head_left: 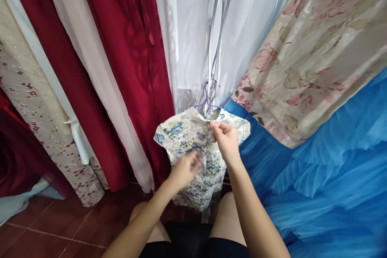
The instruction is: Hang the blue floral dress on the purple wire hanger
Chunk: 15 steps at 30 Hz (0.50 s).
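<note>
A small short-sleeved floral dress (178,130), cream with blue flowers and green leaves, hangs upright on a purple wire hanger (207,98) in front of me. A seam or opening runs down its middle from the neckline. My right hand (225,139) is closed, thumb and forefinger pinching the dress at the top of that line, just under the neckline. Whether a small fastener sits between those fingertips is hidden. Over the front of the dress, lower and to the left, my left hand (186,169) has curled fingers smeared by motion; I cannot tell if it grips the cloth.
Long red gowns (121,28) and a pale pink one hang at the left. White fabric (190,28) with grey ribbons is behind the hanger. A pink-flowered beige gown (302,68) and ruffled blue tulle (326,193) crowd the right. Dark red tiles (57,225) cover the floor.
</note>
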Tool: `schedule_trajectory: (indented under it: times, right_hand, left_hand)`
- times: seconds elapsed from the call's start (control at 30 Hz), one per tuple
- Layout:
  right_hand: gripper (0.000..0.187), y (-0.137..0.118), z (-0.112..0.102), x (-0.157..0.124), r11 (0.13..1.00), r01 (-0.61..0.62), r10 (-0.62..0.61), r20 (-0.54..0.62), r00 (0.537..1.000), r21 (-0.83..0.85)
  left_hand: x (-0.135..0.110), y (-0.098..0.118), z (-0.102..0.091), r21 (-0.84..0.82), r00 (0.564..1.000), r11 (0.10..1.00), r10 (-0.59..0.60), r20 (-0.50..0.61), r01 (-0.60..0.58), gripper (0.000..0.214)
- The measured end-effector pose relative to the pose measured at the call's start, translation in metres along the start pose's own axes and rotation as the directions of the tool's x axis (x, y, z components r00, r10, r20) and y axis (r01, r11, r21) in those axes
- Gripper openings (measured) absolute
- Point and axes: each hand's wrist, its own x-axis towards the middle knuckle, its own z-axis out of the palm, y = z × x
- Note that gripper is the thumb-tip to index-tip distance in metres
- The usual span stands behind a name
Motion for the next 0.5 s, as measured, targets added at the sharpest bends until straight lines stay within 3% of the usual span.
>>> schedule_trajectory:
  times: [0.07, 0.1, 0.17, 0.27, 0.4, 0.5]
  right_hand:
    - [0.031, -0.002, -0.003, -0.005, 1.000, -0.005, 0.006, 0.029, 1.000, -0.025]
    - [0.032, -0.003, -0.003, -0.006, 0.999, 0.003, -0.002, 0.046, 0.999, -0.037]
    - [0.031, 0.000, -0.003, -0.005, 0.996, 0.039, -0.033, 0.078, 0.996, -0.078]
    - [0.030, 0.017, 0.000, -0.003, 0.978, 0.102, -0.084, 0.100, 0.991, -0.184]
    - [0.033, 0.048, 0.003, -0.004, 0.954, 0.099, -0.078, 0.086, 0.993, -0.282]
    - [0.034, 0.049, 0.002, -0.008, 0.984, 0.040, -0.031, 0.056, 0.998, -0.175]
  left_hand:
    - [0.031, 0.025, -0.028, -0.054, 0.959, 0.994, 0.079, -0.272, -0.097, 0.036]
    - [0.045, 0.037, -0.039, -0.021, 0.938, 0.987, 0.148, -0.312, -0.162, 0.035]
    - [0.069, 0.057, -0.052, 0.082, 0.913, 0.961, 0.276, -0.299, -0.264, 0.026]
    - [0.088, 0.068, -0.060, 0.245, 0.892, 0.912, 0.386, -0.234, -0.330, 0.020]
    - [0.090, 0.070, -0.077, 0.294, 0.844, 0.889, 0.436, -0.313, -0.351, 0.021]
    - [0.089, 0.070, -0.093, 0.292, 0.843, 0.890, 0.436, -0.316, -0.351, 0.017]
